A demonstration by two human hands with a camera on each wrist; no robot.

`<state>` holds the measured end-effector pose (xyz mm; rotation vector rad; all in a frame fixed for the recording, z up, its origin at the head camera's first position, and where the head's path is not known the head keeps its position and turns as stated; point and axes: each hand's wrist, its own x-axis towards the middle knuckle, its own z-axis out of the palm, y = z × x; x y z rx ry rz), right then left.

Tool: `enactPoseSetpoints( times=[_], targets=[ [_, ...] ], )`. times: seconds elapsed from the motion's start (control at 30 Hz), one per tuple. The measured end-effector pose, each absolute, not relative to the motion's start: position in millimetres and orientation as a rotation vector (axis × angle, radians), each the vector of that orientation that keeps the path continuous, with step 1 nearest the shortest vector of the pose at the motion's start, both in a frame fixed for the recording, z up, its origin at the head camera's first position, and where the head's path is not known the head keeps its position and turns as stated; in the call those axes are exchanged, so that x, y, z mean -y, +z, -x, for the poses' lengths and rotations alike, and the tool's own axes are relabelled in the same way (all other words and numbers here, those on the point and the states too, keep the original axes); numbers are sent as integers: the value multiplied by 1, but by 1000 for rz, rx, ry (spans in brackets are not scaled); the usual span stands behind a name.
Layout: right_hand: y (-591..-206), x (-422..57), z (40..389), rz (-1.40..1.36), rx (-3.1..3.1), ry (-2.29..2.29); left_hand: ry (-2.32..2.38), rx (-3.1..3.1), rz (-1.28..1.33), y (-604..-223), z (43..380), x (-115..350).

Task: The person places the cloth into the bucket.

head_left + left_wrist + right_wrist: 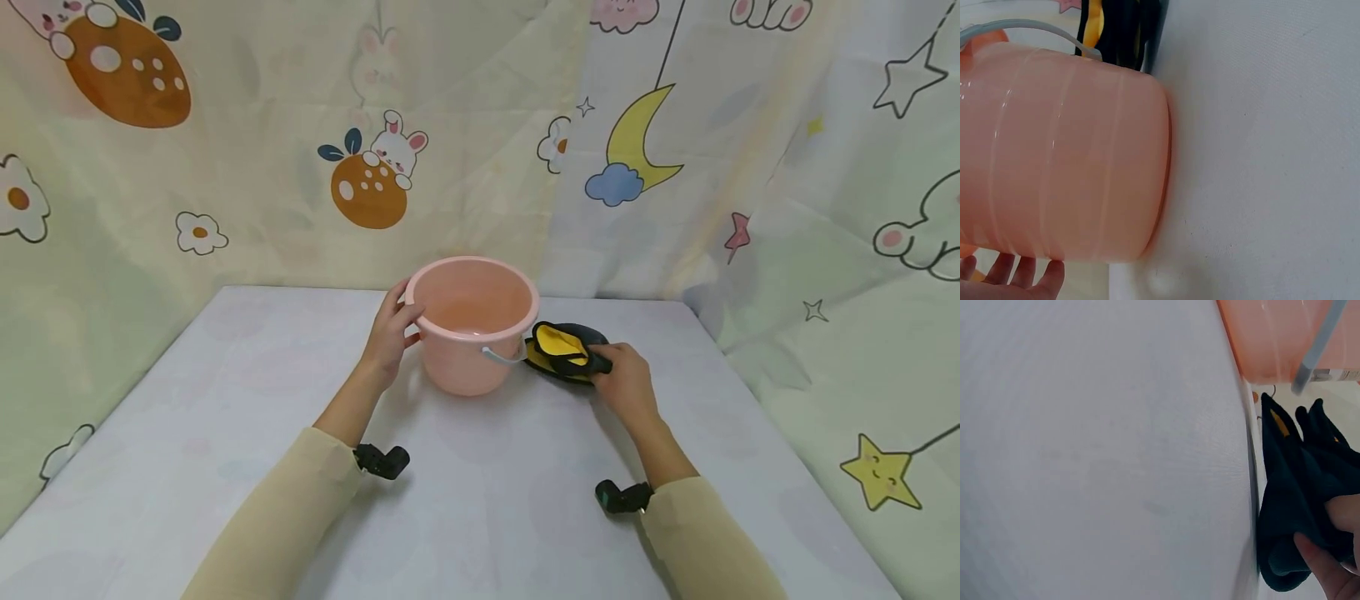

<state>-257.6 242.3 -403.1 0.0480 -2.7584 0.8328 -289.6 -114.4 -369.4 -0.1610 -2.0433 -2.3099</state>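
Observation:
A pink plastic bucket (465, 367) stands upright on the white table, its grey handle (504, 357) hanging down at the front right. My left hand (388, 333) grips the bucket's left side near the rim; several of its fingertips (1054, 275) lie against the outer wall in the left wrist view. Just right of the bucket is a folded cloth (562, 348), dark grey on one side and yellow on the other, with black edging. My right hand (626, 379) pinches the cloth's right end between thumb and fingers. Its lower part appears to lie on the table.
The white-covered table (480, 500) runs up to a printed curtain (465, 167) behind the bucket. More printed cloth hangs at the left and right sides. A small black camera (382, 461) is strapped to the left wrist, another camera (622, 497) to the right.

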Motion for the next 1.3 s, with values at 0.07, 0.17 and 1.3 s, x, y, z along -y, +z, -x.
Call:
enactPoseSetpoints(
  times=[0.07, 0.17, 1.3],
  targets=[
    [-400, -242, 256, -30, 2762, 846, -2311, 2041, 159, -369, 289, 114],
    [-397, -242, 255, -5, 2761, 862, -2311, 2042, 161, -367, 288, 114],
    [-358, -254, 240, 94, 2487, 970, -2462, 1963, 125, -365, 287, 117]
  ],
)
